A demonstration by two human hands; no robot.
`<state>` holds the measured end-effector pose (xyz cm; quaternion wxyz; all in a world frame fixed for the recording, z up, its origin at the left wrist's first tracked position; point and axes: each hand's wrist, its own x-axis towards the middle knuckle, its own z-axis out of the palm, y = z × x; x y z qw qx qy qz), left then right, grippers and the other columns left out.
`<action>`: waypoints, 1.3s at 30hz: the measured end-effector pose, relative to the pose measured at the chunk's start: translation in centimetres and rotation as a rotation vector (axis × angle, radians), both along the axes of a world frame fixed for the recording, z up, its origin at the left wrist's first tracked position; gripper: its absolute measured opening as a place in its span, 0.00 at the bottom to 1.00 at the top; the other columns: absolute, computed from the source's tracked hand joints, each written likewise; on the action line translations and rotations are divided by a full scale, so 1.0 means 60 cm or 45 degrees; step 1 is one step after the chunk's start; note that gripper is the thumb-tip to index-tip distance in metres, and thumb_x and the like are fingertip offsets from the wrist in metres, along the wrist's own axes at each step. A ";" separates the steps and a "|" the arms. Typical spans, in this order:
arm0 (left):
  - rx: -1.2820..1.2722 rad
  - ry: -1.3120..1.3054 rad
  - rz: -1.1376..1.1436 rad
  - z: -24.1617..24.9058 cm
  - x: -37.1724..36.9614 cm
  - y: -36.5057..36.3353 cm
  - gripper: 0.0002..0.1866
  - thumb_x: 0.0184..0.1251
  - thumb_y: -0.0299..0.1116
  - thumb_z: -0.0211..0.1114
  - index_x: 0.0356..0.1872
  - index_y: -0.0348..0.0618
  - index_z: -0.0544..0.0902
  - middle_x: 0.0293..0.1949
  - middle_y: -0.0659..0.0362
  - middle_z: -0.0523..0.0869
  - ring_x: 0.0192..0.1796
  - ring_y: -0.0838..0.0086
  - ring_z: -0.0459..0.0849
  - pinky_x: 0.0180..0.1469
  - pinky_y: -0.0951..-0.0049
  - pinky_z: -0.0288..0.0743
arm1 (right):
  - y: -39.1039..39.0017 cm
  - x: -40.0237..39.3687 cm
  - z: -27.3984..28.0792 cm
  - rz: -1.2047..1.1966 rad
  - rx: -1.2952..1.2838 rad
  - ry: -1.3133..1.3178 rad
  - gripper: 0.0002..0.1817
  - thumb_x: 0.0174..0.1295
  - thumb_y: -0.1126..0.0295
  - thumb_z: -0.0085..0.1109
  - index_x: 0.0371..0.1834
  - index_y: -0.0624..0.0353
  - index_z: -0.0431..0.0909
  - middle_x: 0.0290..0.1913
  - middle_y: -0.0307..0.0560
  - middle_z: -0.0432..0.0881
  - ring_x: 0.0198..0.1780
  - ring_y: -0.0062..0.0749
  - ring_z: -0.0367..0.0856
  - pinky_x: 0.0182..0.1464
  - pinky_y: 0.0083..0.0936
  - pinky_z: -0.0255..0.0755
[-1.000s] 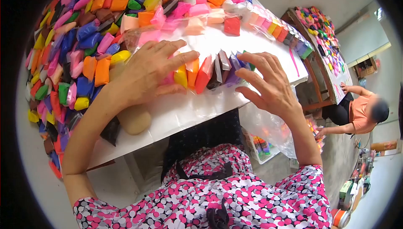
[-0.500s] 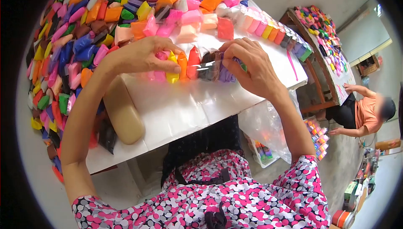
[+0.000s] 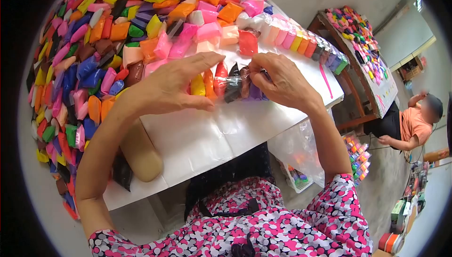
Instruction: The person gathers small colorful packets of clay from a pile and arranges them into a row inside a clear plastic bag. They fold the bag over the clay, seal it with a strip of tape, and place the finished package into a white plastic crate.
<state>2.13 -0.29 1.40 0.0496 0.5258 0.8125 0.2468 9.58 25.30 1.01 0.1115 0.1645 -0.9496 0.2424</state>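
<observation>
The row of coloured packets (image 3: 220,82) lies on the white tabletop (image 3: 197,137) between the hands; the left hand (image 3: 169,87) arches around its left end, thumb and fingers spread; the right hand (image 3: 285,78) curls at the purple end, though I cannot tell what it pinches; best to press both ends evenly, keeping packets upright and the clear film (image 3: 230,81) smooth.

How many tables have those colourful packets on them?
2: the near table, with the left hand and right hand at a row of packets, and the far table at upper right, beside a person in orange. Others may be out of view.
</observation>
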 end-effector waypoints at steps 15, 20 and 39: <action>-0.039 -0.375 0.138 0.006 0.049 0.053 0.33 0.50 0.36 0.78 0.58 0.39 0.75 0.50 0.54 0.82 0.55 0.65 0.82 0.60 0.66 0.73 | 0.035 0.014 -0.006 0.115 -0.072 0.008 0.14 0.63 0.68 0.48 0.49 0.60 0.76 0.44 0.50 0.82 0.50 0.40 0.80 0.57 0.35 0.71; -0.077 -0.394 0.132 0.011 0.047 0.058 0.29 0.50 0.36 0.78 0.53 0.36 0.79 0.48 0.54 0.84 0.54 0.67 0.82 0.61 0.67 0.73 | 0.019 0.014 -0.016 0.221 -0.032 0.028 0.18 0.68 0.65 0.48 0.56 0.62 0.76 0.49 0.54 0.84 0.53 0.48 0.81 0.61 0.41 0.68; -0.184 -0.221 0.233 0.005 0.072 0.066 0.38 0.45 0.46 0.79 0.58 0.38 0.78 0.49 0.48 0.86 0.50 0.58 0.85 0.56 0.64 0.76 | 0.019 0.023 -0.006 0.370 0.177 -0.142 0.31 0.41 0.54 0.76 0.47 0.60 0.81 0.40 0.49 0.83 0.46 0.47 0.81 0.58 0.39 0.68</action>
